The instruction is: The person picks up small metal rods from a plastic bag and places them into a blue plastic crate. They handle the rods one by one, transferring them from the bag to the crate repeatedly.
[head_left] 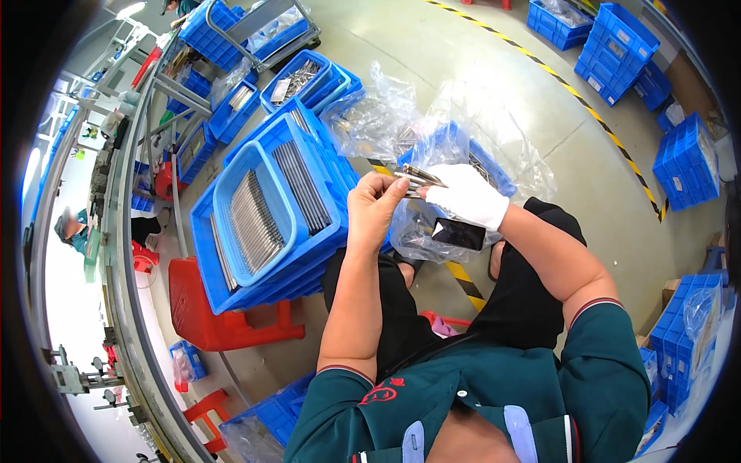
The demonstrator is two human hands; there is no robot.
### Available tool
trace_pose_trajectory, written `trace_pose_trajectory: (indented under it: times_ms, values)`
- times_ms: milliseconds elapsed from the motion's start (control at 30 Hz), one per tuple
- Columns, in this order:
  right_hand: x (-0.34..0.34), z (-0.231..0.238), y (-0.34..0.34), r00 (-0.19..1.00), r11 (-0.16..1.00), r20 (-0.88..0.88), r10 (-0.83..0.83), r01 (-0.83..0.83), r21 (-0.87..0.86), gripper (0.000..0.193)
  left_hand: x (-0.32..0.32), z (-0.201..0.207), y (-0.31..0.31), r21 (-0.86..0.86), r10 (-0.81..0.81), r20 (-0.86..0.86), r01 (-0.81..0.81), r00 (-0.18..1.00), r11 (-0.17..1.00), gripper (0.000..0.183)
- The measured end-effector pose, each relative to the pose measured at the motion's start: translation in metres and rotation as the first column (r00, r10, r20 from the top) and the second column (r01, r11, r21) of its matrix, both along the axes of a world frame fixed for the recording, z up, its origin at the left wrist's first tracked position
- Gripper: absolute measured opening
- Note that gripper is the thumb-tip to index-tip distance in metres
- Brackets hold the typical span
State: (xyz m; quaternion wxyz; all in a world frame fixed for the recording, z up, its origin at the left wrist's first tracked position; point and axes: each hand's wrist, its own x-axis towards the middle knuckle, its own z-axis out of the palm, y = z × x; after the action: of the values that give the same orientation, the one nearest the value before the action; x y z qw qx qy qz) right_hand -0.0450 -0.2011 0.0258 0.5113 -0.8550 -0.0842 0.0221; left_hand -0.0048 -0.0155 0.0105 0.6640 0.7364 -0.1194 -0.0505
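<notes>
Several slim metal rods point(415, 177) are held between my two hands, in front of my knees. My left hand point(372, 204) is bare, with its thumb and fingers pinched on the near ends of the rods. A white glove covers my right hand point(469, 194), closed round the other side of the same bunch. Just beyond the hands, a blue crate point(505, 187) wrapped in a clear plastic bag point(455, 104) contains more metal parts. Below the glove lies a black phone point(458, 234) on plastic film.
To my left, a light blue basket point(219, 202) with rows of metal rods point(253, 224) rests on stacked blue crates point(202, 266). A red stool point(199, 305) stands beside them. Striped tape point(567, 86) marks the floor; more blue crates point(685, 163) stand right.
</notes>
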Motion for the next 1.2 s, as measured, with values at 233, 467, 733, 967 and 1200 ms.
trace_pose_trajectory:
  times_ms: [233, 467, 733, 967, 1200]
  values:
    - [0.001, 0.007, -0.010, 0.962, 0.981, -0.249, 0.111, -0.066, 0.182, 0.032, 0.002, 0.009, 0.009, -0.092, 0.060, -0.066, -0.066, 0.996, 0.994, 0.021]
    - [0.000, 0.006, -0.007, 0.907, 0.915, -0.361, 0.218, -0.061, 0.399, 0.028, 0.003, 0.011, 0.013, -0.138, -0.118, -0.123, 0.101, 0.985, 0.985, 0.021]
    - [-0.001, 0.005, -0.006, 0.900, 0.911, -0.371, 0.228, -0.064, 0.407, 0.029, 0.002, 0.014, 0.013, -0.128, -0.134, -0.109, 0.120, 0.985, 0.985, 0.017]
    - [-0.003, 0.008, -0.006, 0.926, 0.935, -0.316, 0.208, -0.093, 0.343, 0.030, 0.003, 0.012, 0.018, -0.199, -0.198, -0.191, 0.160, 0.961, 0.967, 0.020]
    - [-0.005, 0.012, -0.002, 0.921, 0.932, -0.335, 0.197, -0.069, 0.357, 0.030, 0.002, 0.007, 0.018, -0.238, -0.226, -0.190, 0.179, 0.955, 0.955, 0.017]
